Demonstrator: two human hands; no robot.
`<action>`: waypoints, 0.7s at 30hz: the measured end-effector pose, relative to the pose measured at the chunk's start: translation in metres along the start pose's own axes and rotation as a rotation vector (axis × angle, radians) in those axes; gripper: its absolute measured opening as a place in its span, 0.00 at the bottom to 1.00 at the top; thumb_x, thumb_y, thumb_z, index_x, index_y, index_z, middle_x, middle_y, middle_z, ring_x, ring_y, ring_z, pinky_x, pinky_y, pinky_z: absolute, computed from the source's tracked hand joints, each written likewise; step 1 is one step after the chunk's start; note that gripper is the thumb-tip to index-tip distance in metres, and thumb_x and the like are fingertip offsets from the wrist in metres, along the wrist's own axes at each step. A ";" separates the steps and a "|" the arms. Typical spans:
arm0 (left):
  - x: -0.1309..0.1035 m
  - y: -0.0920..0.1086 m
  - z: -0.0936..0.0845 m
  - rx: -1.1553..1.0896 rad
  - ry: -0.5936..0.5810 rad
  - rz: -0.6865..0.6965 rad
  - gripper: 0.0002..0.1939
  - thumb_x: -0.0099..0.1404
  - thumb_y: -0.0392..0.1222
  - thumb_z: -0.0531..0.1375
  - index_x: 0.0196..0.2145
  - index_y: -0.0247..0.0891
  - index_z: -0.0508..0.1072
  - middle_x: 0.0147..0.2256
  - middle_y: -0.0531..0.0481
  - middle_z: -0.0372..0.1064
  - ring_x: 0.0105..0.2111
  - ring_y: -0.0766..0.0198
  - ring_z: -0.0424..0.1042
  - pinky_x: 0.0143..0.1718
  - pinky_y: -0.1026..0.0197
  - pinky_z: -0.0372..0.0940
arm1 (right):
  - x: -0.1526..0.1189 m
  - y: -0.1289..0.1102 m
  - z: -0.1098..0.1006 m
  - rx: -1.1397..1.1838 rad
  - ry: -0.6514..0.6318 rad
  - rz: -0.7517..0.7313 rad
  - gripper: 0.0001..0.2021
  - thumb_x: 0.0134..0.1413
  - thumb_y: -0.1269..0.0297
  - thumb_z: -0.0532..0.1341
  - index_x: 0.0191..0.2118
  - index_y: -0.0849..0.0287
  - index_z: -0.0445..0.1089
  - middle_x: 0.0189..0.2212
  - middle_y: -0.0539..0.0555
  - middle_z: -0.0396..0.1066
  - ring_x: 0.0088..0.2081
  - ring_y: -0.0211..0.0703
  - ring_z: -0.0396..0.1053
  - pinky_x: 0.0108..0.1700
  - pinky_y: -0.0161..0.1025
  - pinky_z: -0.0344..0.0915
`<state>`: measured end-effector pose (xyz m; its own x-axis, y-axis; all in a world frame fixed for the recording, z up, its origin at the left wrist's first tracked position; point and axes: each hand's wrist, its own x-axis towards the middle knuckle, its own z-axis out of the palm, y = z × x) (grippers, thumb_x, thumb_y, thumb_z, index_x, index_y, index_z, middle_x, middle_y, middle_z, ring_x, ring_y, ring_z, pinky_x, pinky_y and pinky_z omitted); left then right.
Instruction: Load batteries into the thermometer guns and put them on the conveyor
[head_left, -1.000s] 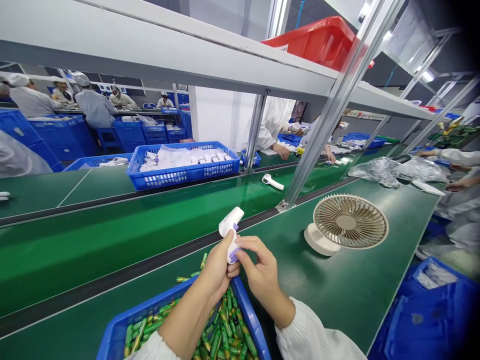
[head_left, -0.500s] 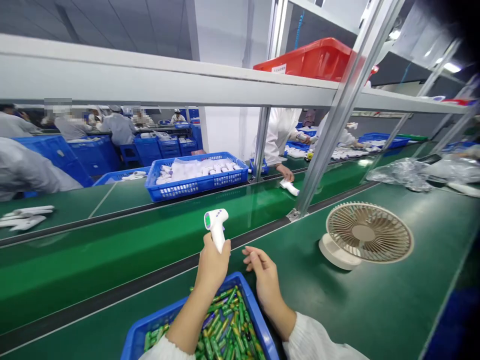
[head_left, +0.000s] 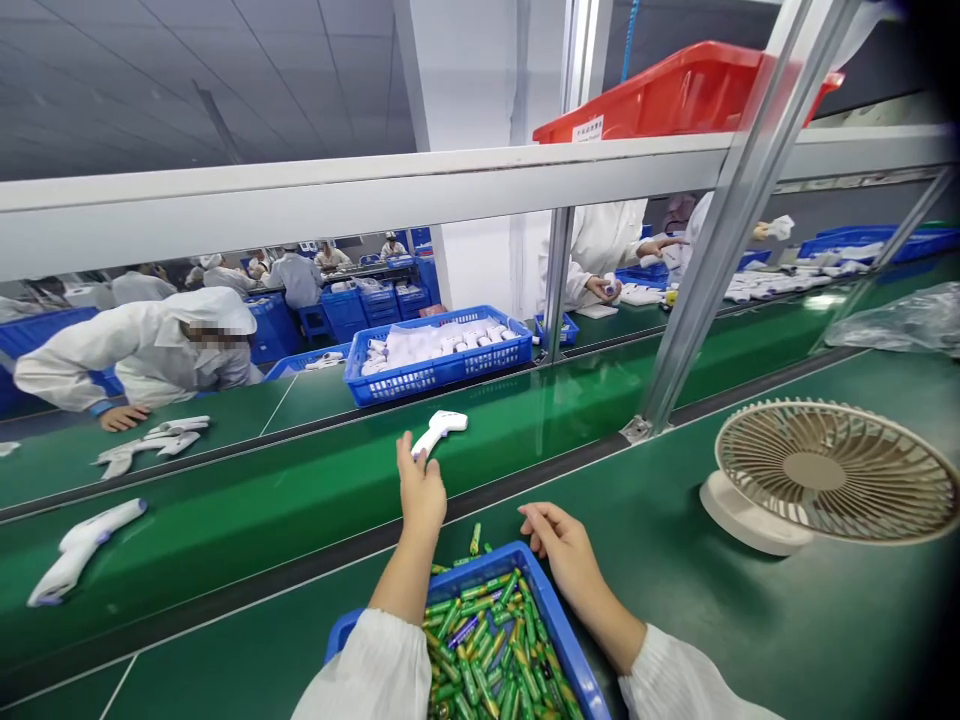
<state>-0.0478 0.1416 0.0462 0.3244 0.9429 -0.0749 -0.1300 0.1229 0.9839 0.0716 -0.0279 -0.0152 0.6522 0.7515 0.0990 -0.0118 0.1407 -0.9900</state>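
A white infrared thermometer lies on the green belt, its handle end at the fingers of my left hand, which are spread apart and not wrapped round it. My right hand hovers just past the right edge of a blue basket, thumb and fingertips pressed together; whatever is between them, if anything, is too small to make out. Green batteries fill the basket, and a few lie behind its far rim. Another white thermometer rests on the belt at the left.
A beige fan stands on the table at the right. Beyond the belt are a blue basket of thermometers, a metal post and a person leaning over the far table. A red bin sits on the shelf above.
My left hand has opened from its grip, and the thermometer now lies on the belt. The view has turned left, bringing in a second thermometer and a leaning person.
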 end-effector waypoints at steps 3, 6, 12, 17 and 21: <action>-0.019 -0.002 0.022 0.156 -0.075 0.193 0.14 0.62 0.39 0.59 0.47 0.37 0.69 0.44 0.41 0.71 0.35 0.62 0.72 0.35 0.64 0.64 | -0.001 -0.001 0.001 -0.028 -0.026 -0.011 0.22 0.54 0.44 0.61 0.35 0.63 0.75 0.24 0.52 0.69 0.22 0.38 0.62 0.25 0.35 0.58; -0.036 -0.009 0.038 0.424 -0.299 0.286 0.12 0.67 0.43 0.53 0.44 0.36 0.71 0.38 0.43 0.73 0.30 0.62 0.71 0.34 0.61 0.64 | -0.002 -0.003 0.001 -0.058 -0.048 -0.010 0.21 0.54 0.46 0.62 0.34 0.62 0.75 0.23 0.52 0.69 0.22 0.39 0.63 0.26 0.35 0.59; -0.043 -0.018 0.038 0.903 -0.550 0.398 0.12 0.67 0.41 0.53 0.42 0.39 0.74 0.37 0.47 0.75 0.37 0.57 0.72 0.37 0.60 0.62 | -0.005 -0.004 0.001 -0.128 -0.080 0.012 0.18 0.53 0.48 0.62 0.31 0.61 0.74 0.24 0.51 0.70 0.27 0.41 0.65 0.31 0.36 0.62; -0.041 -0.018 0.037 0.896 -0.539 0.349 0.12 0.67 0.42 0.52 0.42 0.40 0.74 0.37 0.48 0.75 0.36 0.57 0.73 0.34 0.60 0.62 | -0.007 -0.003 -0.001 -0.173 -0.088 0.023 0.17 0.54 0.50 0.61 0.33 0.61 0.74 0.25 0.51 0.70 0.27 0.41 0.65 0.31 0.36 0.62; -0.042 -0.018 0.037 0.895 -0.537 0.350 0.13 0.67 0.42 0.52 0.43 0.40 0.74 0.37 0.48 0.76 0.37 0.58 0.73 0.34 0.61 0.63 | -0.006 -0.002 0.000 -0.184 -0.096 0.024 0.18 0.53 0.49 0.61 0.33 0.61 0.74 0.24 0.51 0.70 0.26 0.41 0.65 0.30 0.36 0.62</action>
<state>-0.0240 0.0886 0.0371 0.7957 0.5978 0.0975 0.3619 -0.5982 0.7150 0.0682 -0.0327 -0.0139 0.5784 0.8122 0.0759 0.1178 0.0090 -0.9930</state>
